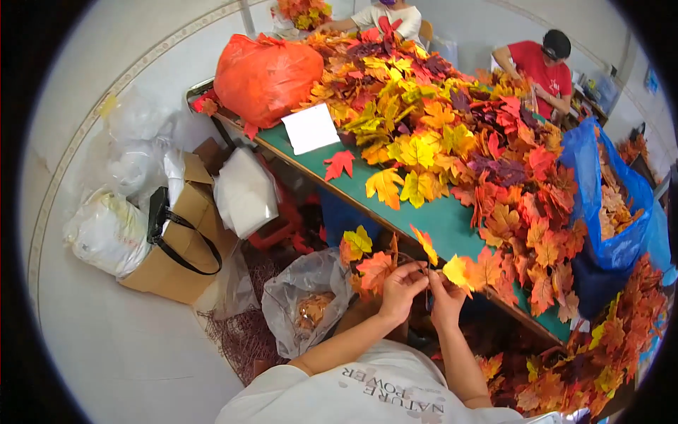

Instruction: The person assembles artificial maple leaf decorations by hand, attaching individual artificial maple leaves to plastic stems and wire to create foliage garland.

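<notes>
My left hand (400,291) is closed in a pinch at the table's front edge, on the dark stem of an artificial leaf garland. Beside it, almost touching, my right hand (446,302) also pinches the thin stem; the exact join between the fingertips is too small to make out. From the garland, an orange leaf (374,273) and a yellow-green leaf (358,242) hang left of my left hand. A yellow leaf (459,273) sticks out just above my right hand, and an orange-yellow leaf (424,243) stands up between both hands.
A green table (445,215) bears a big heap of artificial leaves (424,127), a red plastic bag (268,81) and a white card (311,129). A clear bag (282,297) and a cardboard box (191,247) stand left, a blue bag (614,240) right. Two people sit across.
</notes>
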A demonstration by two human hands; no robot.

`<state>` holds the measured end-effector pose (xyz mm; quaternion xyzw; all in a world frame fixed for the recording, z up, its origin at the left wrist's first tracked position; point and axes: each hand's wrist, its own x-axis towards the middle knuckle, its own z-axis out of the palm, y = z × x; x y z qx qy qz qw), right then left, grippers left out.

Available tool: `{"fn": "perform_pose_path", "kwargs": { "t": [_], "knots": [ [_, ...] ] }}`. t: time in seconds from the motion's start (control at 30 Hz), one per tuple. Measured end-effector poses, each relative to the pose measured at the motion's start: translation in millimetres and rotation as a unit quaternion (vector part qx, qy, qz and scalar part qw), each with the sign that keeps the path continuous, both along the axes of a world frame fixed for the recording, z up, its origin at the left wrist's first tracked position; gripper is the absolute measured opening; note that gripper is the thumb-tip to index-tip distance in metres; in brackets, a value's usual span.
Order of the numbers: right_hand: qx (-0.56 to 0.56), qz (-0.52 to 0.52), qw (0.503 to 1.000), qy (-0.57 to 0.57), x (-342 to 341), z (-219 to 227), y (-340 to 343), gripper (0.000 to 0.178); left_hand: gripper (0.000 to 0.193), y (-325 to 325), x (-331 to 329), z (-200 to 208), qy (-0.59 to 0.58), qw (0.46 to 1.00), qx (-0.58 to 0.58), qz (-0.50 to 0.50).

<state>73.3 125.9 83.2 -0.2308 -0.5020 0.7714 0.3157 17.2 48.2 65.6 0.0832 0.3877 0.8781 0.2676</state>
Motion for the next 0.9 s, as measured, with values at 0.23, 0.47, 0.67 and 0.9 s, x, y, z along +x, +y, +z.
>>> {"fn": "perform_pose_path", "kwargs": {
  "t": [0.23, 0.47, 0.67, 0.9],
  "knots": [
    [0.203, 0.072, 0.976, -0.022, -26.1, -4.6, 20.9, 0.013, 0.019, 5.8, -28.9, 0.7, -0.029, 0.998, -0.042, 0.025],
    [-0.087, 0.068, 0.988, 0.104, 4.7, 42.2, 62.1, 0.04, 0.023, -1.7, -34.5, 8.4, -0.087, 0.996, 0.0, 0.0],
    [0.118, -0.081, 0.99, 0.006, -0.1, 79.4, 106.2, 0.024, 0.02, -12.1, -29.1, -0.7, -0.11, 0.993, -0.007, -0.037],
    [-0.132, 0.213, 0.948, 0.195, -17.4, 166.5, 242.6, 0.086, 0.014, -4.4, -41.0, -3.9, -0.144, 0.981, 0.066, -0.116]
  ]
}}
